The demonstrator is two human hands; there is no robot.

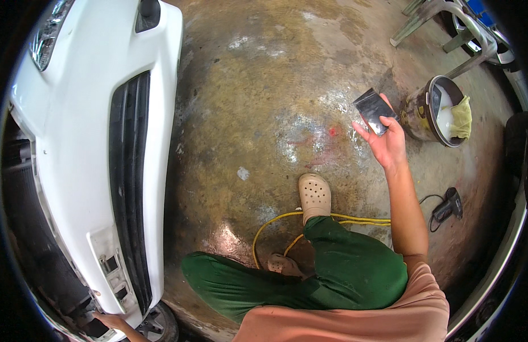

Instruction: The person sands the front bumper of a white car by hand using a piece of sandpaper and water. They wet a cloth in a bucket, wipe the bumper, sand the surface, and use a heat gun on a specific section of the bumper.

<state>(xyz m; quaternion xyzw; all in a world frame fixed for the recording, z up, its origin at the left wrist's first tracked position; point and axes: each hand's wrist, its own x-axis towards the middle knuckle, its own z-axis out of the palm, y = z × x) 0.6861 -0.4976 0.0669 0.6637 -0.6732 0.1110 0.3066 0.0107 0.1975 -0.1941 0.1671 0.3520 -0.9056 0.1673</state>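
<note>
In my right hand (388,142), raised over the floor at the right, is a flat black rectangular sheet (373,109) with a glossy wet-looking surface. Fingers grip its right edge, while one digit sticks out to the left, apart from it. At the lower left, my left hand (109,321) is at the end of a white car bumper (93,125), beside the cutouts near its edge. How its fingers lie there is too small to make out. The bumper has a long dark grille (129,171).
Right of my right hand stands a dark bucket (421,117) of cloudy liquid, a yellow-green cloth (461,118) over its rim. A black corded tool (447,205) lies below it. A yellow hose (361,219) loops around my feet. A plastic chair (463,40) stands far right.
</note>
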